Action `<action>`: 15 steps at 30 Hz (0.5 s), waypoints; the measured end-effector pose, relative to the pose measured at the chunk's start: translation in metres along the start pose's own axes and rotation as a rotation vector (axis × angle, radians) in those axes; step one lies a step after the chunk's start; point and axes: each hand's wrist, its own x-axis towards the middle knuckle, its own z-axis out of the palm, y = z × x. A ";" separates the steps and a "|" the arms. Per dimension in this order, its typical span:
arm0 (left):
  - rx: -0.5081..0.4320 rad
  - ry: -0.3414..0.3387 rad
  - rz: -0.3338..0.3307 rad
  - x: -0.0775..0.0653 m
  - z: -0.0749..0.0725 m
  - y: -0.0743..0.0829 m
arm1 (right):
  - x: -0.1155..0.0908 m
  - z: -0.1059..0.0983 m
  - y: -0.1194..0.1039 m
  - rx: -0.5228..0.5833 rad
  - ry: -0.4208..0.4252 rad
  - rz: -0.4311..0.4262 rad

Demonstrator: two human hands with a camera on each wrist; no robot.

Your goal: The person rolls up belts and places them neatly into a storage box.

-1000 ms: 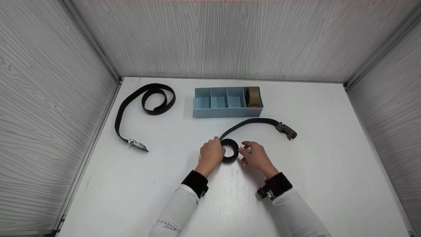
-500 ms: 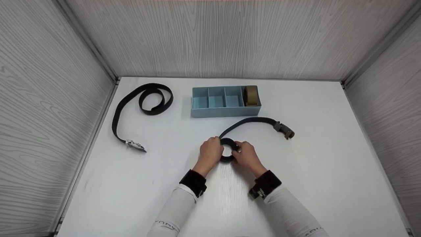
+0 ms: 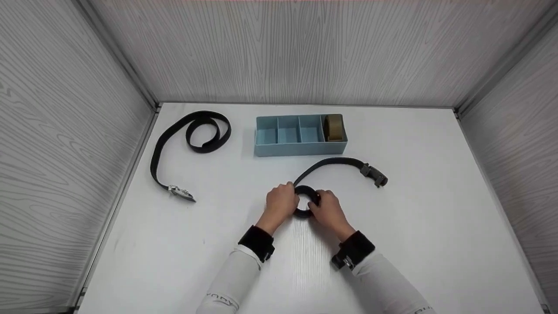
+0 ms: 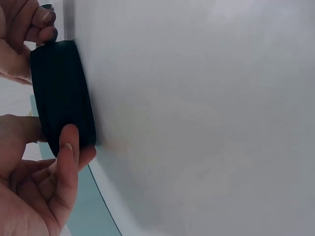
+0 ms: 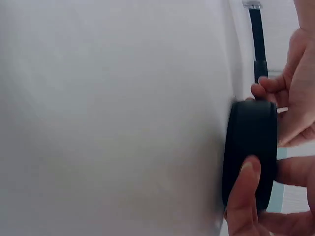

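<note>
A black belt (image 3: 307, 189) stands on its edge near the middle of the table, most of it wound into a round coil. Its loose end curves up and right to a dark buckle (image 3: 374, 175). My left hand (image 3: 280, 202) pinches the coil's left side, thumb inside the ring. On the opposite side my right hand (image 3: 329, 212) grips the coil, its thumb also reaching into the ring. Both wrist views show the coil's smooth outer band, the belt (image 4: 61, 88) and the belt (image 5: 250, 140), between fingers of the two hands.
Behind the coil stands a blue divided box (image 3: 301, 149); a brown rolled belt (image 3: 335, 127) sits in its rightmost compartment. At the left lies another black belt (image 3: 158, 152), loosely coiled at one end, with a silver buckle (image 3: 181, 193). Grey wood-grain panels (image 3: 279, 52) enclose the table.
My right hand has moved left from beside the coil and now grips its right side. The left hand keeps its hold. The dark buckle has shifted slightly left.
</note>
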 end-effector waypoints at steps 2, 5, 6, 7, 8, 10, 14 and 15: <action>-0.023 -0.024 0.019 -0.001 -0.001 0.000 | -0.003 0.000 0.001 -0.008 0.023 0.005; -0.045 -0.033 0.042 0.000 -0.003 0.000 | -0.005 -0.001 0.002 -0.038 0.028 -0.035; -0.046 -0.034 0.049 0.000 -0.003 0.000 | -0.004 -0.002 0.002 -0.048 0.021 -0.055; -0.045 -0.038 0.058 0.000 -0.003 -0.001 | -0.004 -0.003 0.002 -0.056 0.008 -0.067; -0.041 -0.042 0.068 0.000 -0.002 -0.001 | -0.003 -0.004 0.003 -0.064 -0.008 -0.073; -0.027 -0.052 0.085 0.000 -0.002 -0.001 | -0.001 -0.005 0.003 -0.077 -0.044 -0.087; 0.007 -0.057 0.090 0.000 -0.001 0.001 | 0.002 -0.009 0.004 -0.064 -0.073 -0.096; 0.012 -0.050 0.087 0.000 -0.001 0.001 | 0.002 -0.009 0.005 -0.054 -0.066 -0.094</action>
